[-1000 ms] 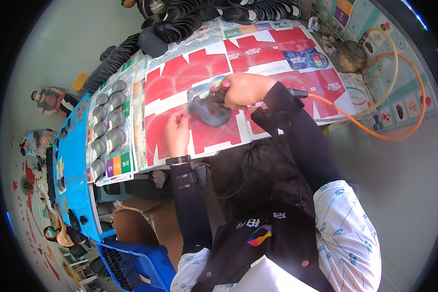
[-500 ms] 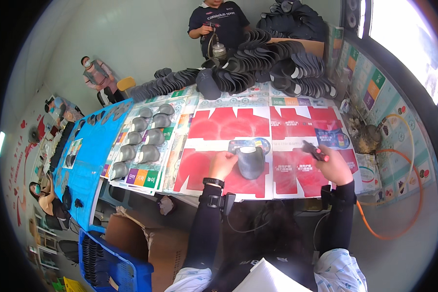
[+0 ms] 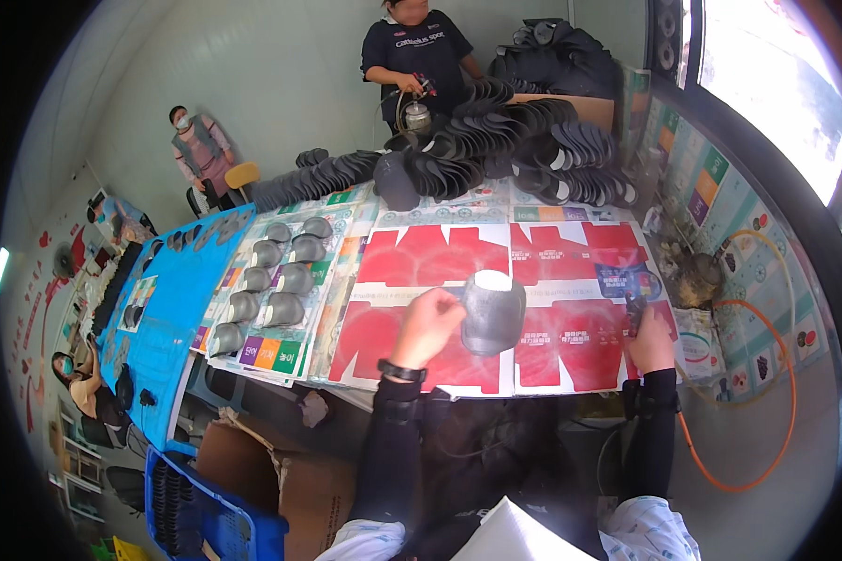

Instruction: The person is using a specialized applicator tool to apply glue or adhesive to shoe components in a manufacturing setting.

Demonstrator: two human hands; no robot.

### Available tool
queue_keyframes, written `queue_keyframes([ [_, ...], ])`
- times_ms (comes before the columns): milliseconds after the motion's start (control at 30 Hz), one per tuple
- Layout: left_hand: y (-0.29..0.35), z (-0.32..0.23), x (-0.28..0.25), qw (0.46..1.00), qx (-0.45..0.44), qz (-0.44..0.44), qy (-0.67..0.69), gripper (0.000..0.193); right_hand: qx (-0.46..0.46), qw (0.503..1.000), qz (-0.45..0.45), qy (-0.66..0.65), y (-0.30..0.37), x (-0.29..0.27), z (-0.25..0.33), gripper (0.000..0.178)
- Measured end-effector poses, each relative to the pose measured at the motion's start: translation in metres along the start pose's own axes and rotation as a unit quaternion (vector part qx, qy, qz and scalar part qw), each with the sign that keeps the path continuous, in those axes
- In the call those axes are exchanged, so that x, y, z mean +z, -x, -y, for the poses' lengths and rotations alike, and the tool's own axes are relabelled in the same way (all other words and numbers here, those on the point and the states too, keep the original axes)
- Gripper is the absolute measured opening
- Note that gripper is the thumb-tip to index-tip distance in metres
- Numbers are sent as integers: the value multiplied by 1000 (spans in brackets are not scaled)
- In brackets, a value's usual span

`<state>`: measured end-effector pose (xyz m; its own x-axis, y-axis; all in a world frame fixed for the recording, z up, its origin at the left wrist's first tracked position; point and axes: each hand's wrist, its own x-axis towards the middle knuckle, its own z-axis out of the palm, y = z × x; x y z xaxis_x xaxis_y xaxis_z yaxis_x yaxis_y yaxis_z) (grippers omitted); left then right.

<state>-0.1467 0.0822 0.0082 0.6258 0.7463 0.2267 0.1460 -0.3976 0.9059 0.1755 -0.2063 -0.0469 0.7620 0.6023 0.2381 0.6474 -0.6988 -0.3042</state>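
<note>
The right grip [image 3: 653, 344] covers the handle of a dark tool [image 3: 635, 313], whose tip is too small to make out. Beneath the gray pad [image 3: 493, 318], part of the red sheet [image 3: 575, 341] is hidden; where the left grip [image 3: 428, 327] pinches the pad's left edge, the fingertips blur together. The top edge cuts off the head of the far worker [image 3: 418, 61]. Near left, a blue crate [image 3: 245, 522] (its stacked contents too small to count) runs out of the lower edge, as does a yellow thing [image 3: 129, 550].

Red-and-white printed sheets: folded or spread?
Spread: the red-and-white sheets lie flat, panels side by side, beneath the dark piece.
</note>
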Motion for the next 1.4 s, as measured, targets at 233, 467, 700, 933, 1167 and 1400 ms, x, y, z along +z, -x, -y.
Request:
queue_keyframes([
  [233, 72, 7, -76, 922, -84, 25, 376, 8, -18, 1000, 1, -13, -3, 19, -17, 61],
  [467, 142, 44, -126, 866, -54, -173, 467, 27, -9, 991, 79, 107, 13, -30, 37, 65],
  [700, 194, 83, -172, 848, -10, -263, 459, 51, -356, 550, 118, -747, -28, -156, 242, 86],
  [933, 239, 124, -201, 806, -22, -359, 471, 52, -348, 413, 144, -829, -52, -160, 328, 53],
  [1167, 250, 135, -221, 802, -4, -388, 454, 51, -336, 450, 159, -812, -56, -150, 332, 49],
  [1400, 251, 144, -220, 796, -8, -392, 462, 50, -297, 668, 265, -629, -61, -148, 336, 37],
])
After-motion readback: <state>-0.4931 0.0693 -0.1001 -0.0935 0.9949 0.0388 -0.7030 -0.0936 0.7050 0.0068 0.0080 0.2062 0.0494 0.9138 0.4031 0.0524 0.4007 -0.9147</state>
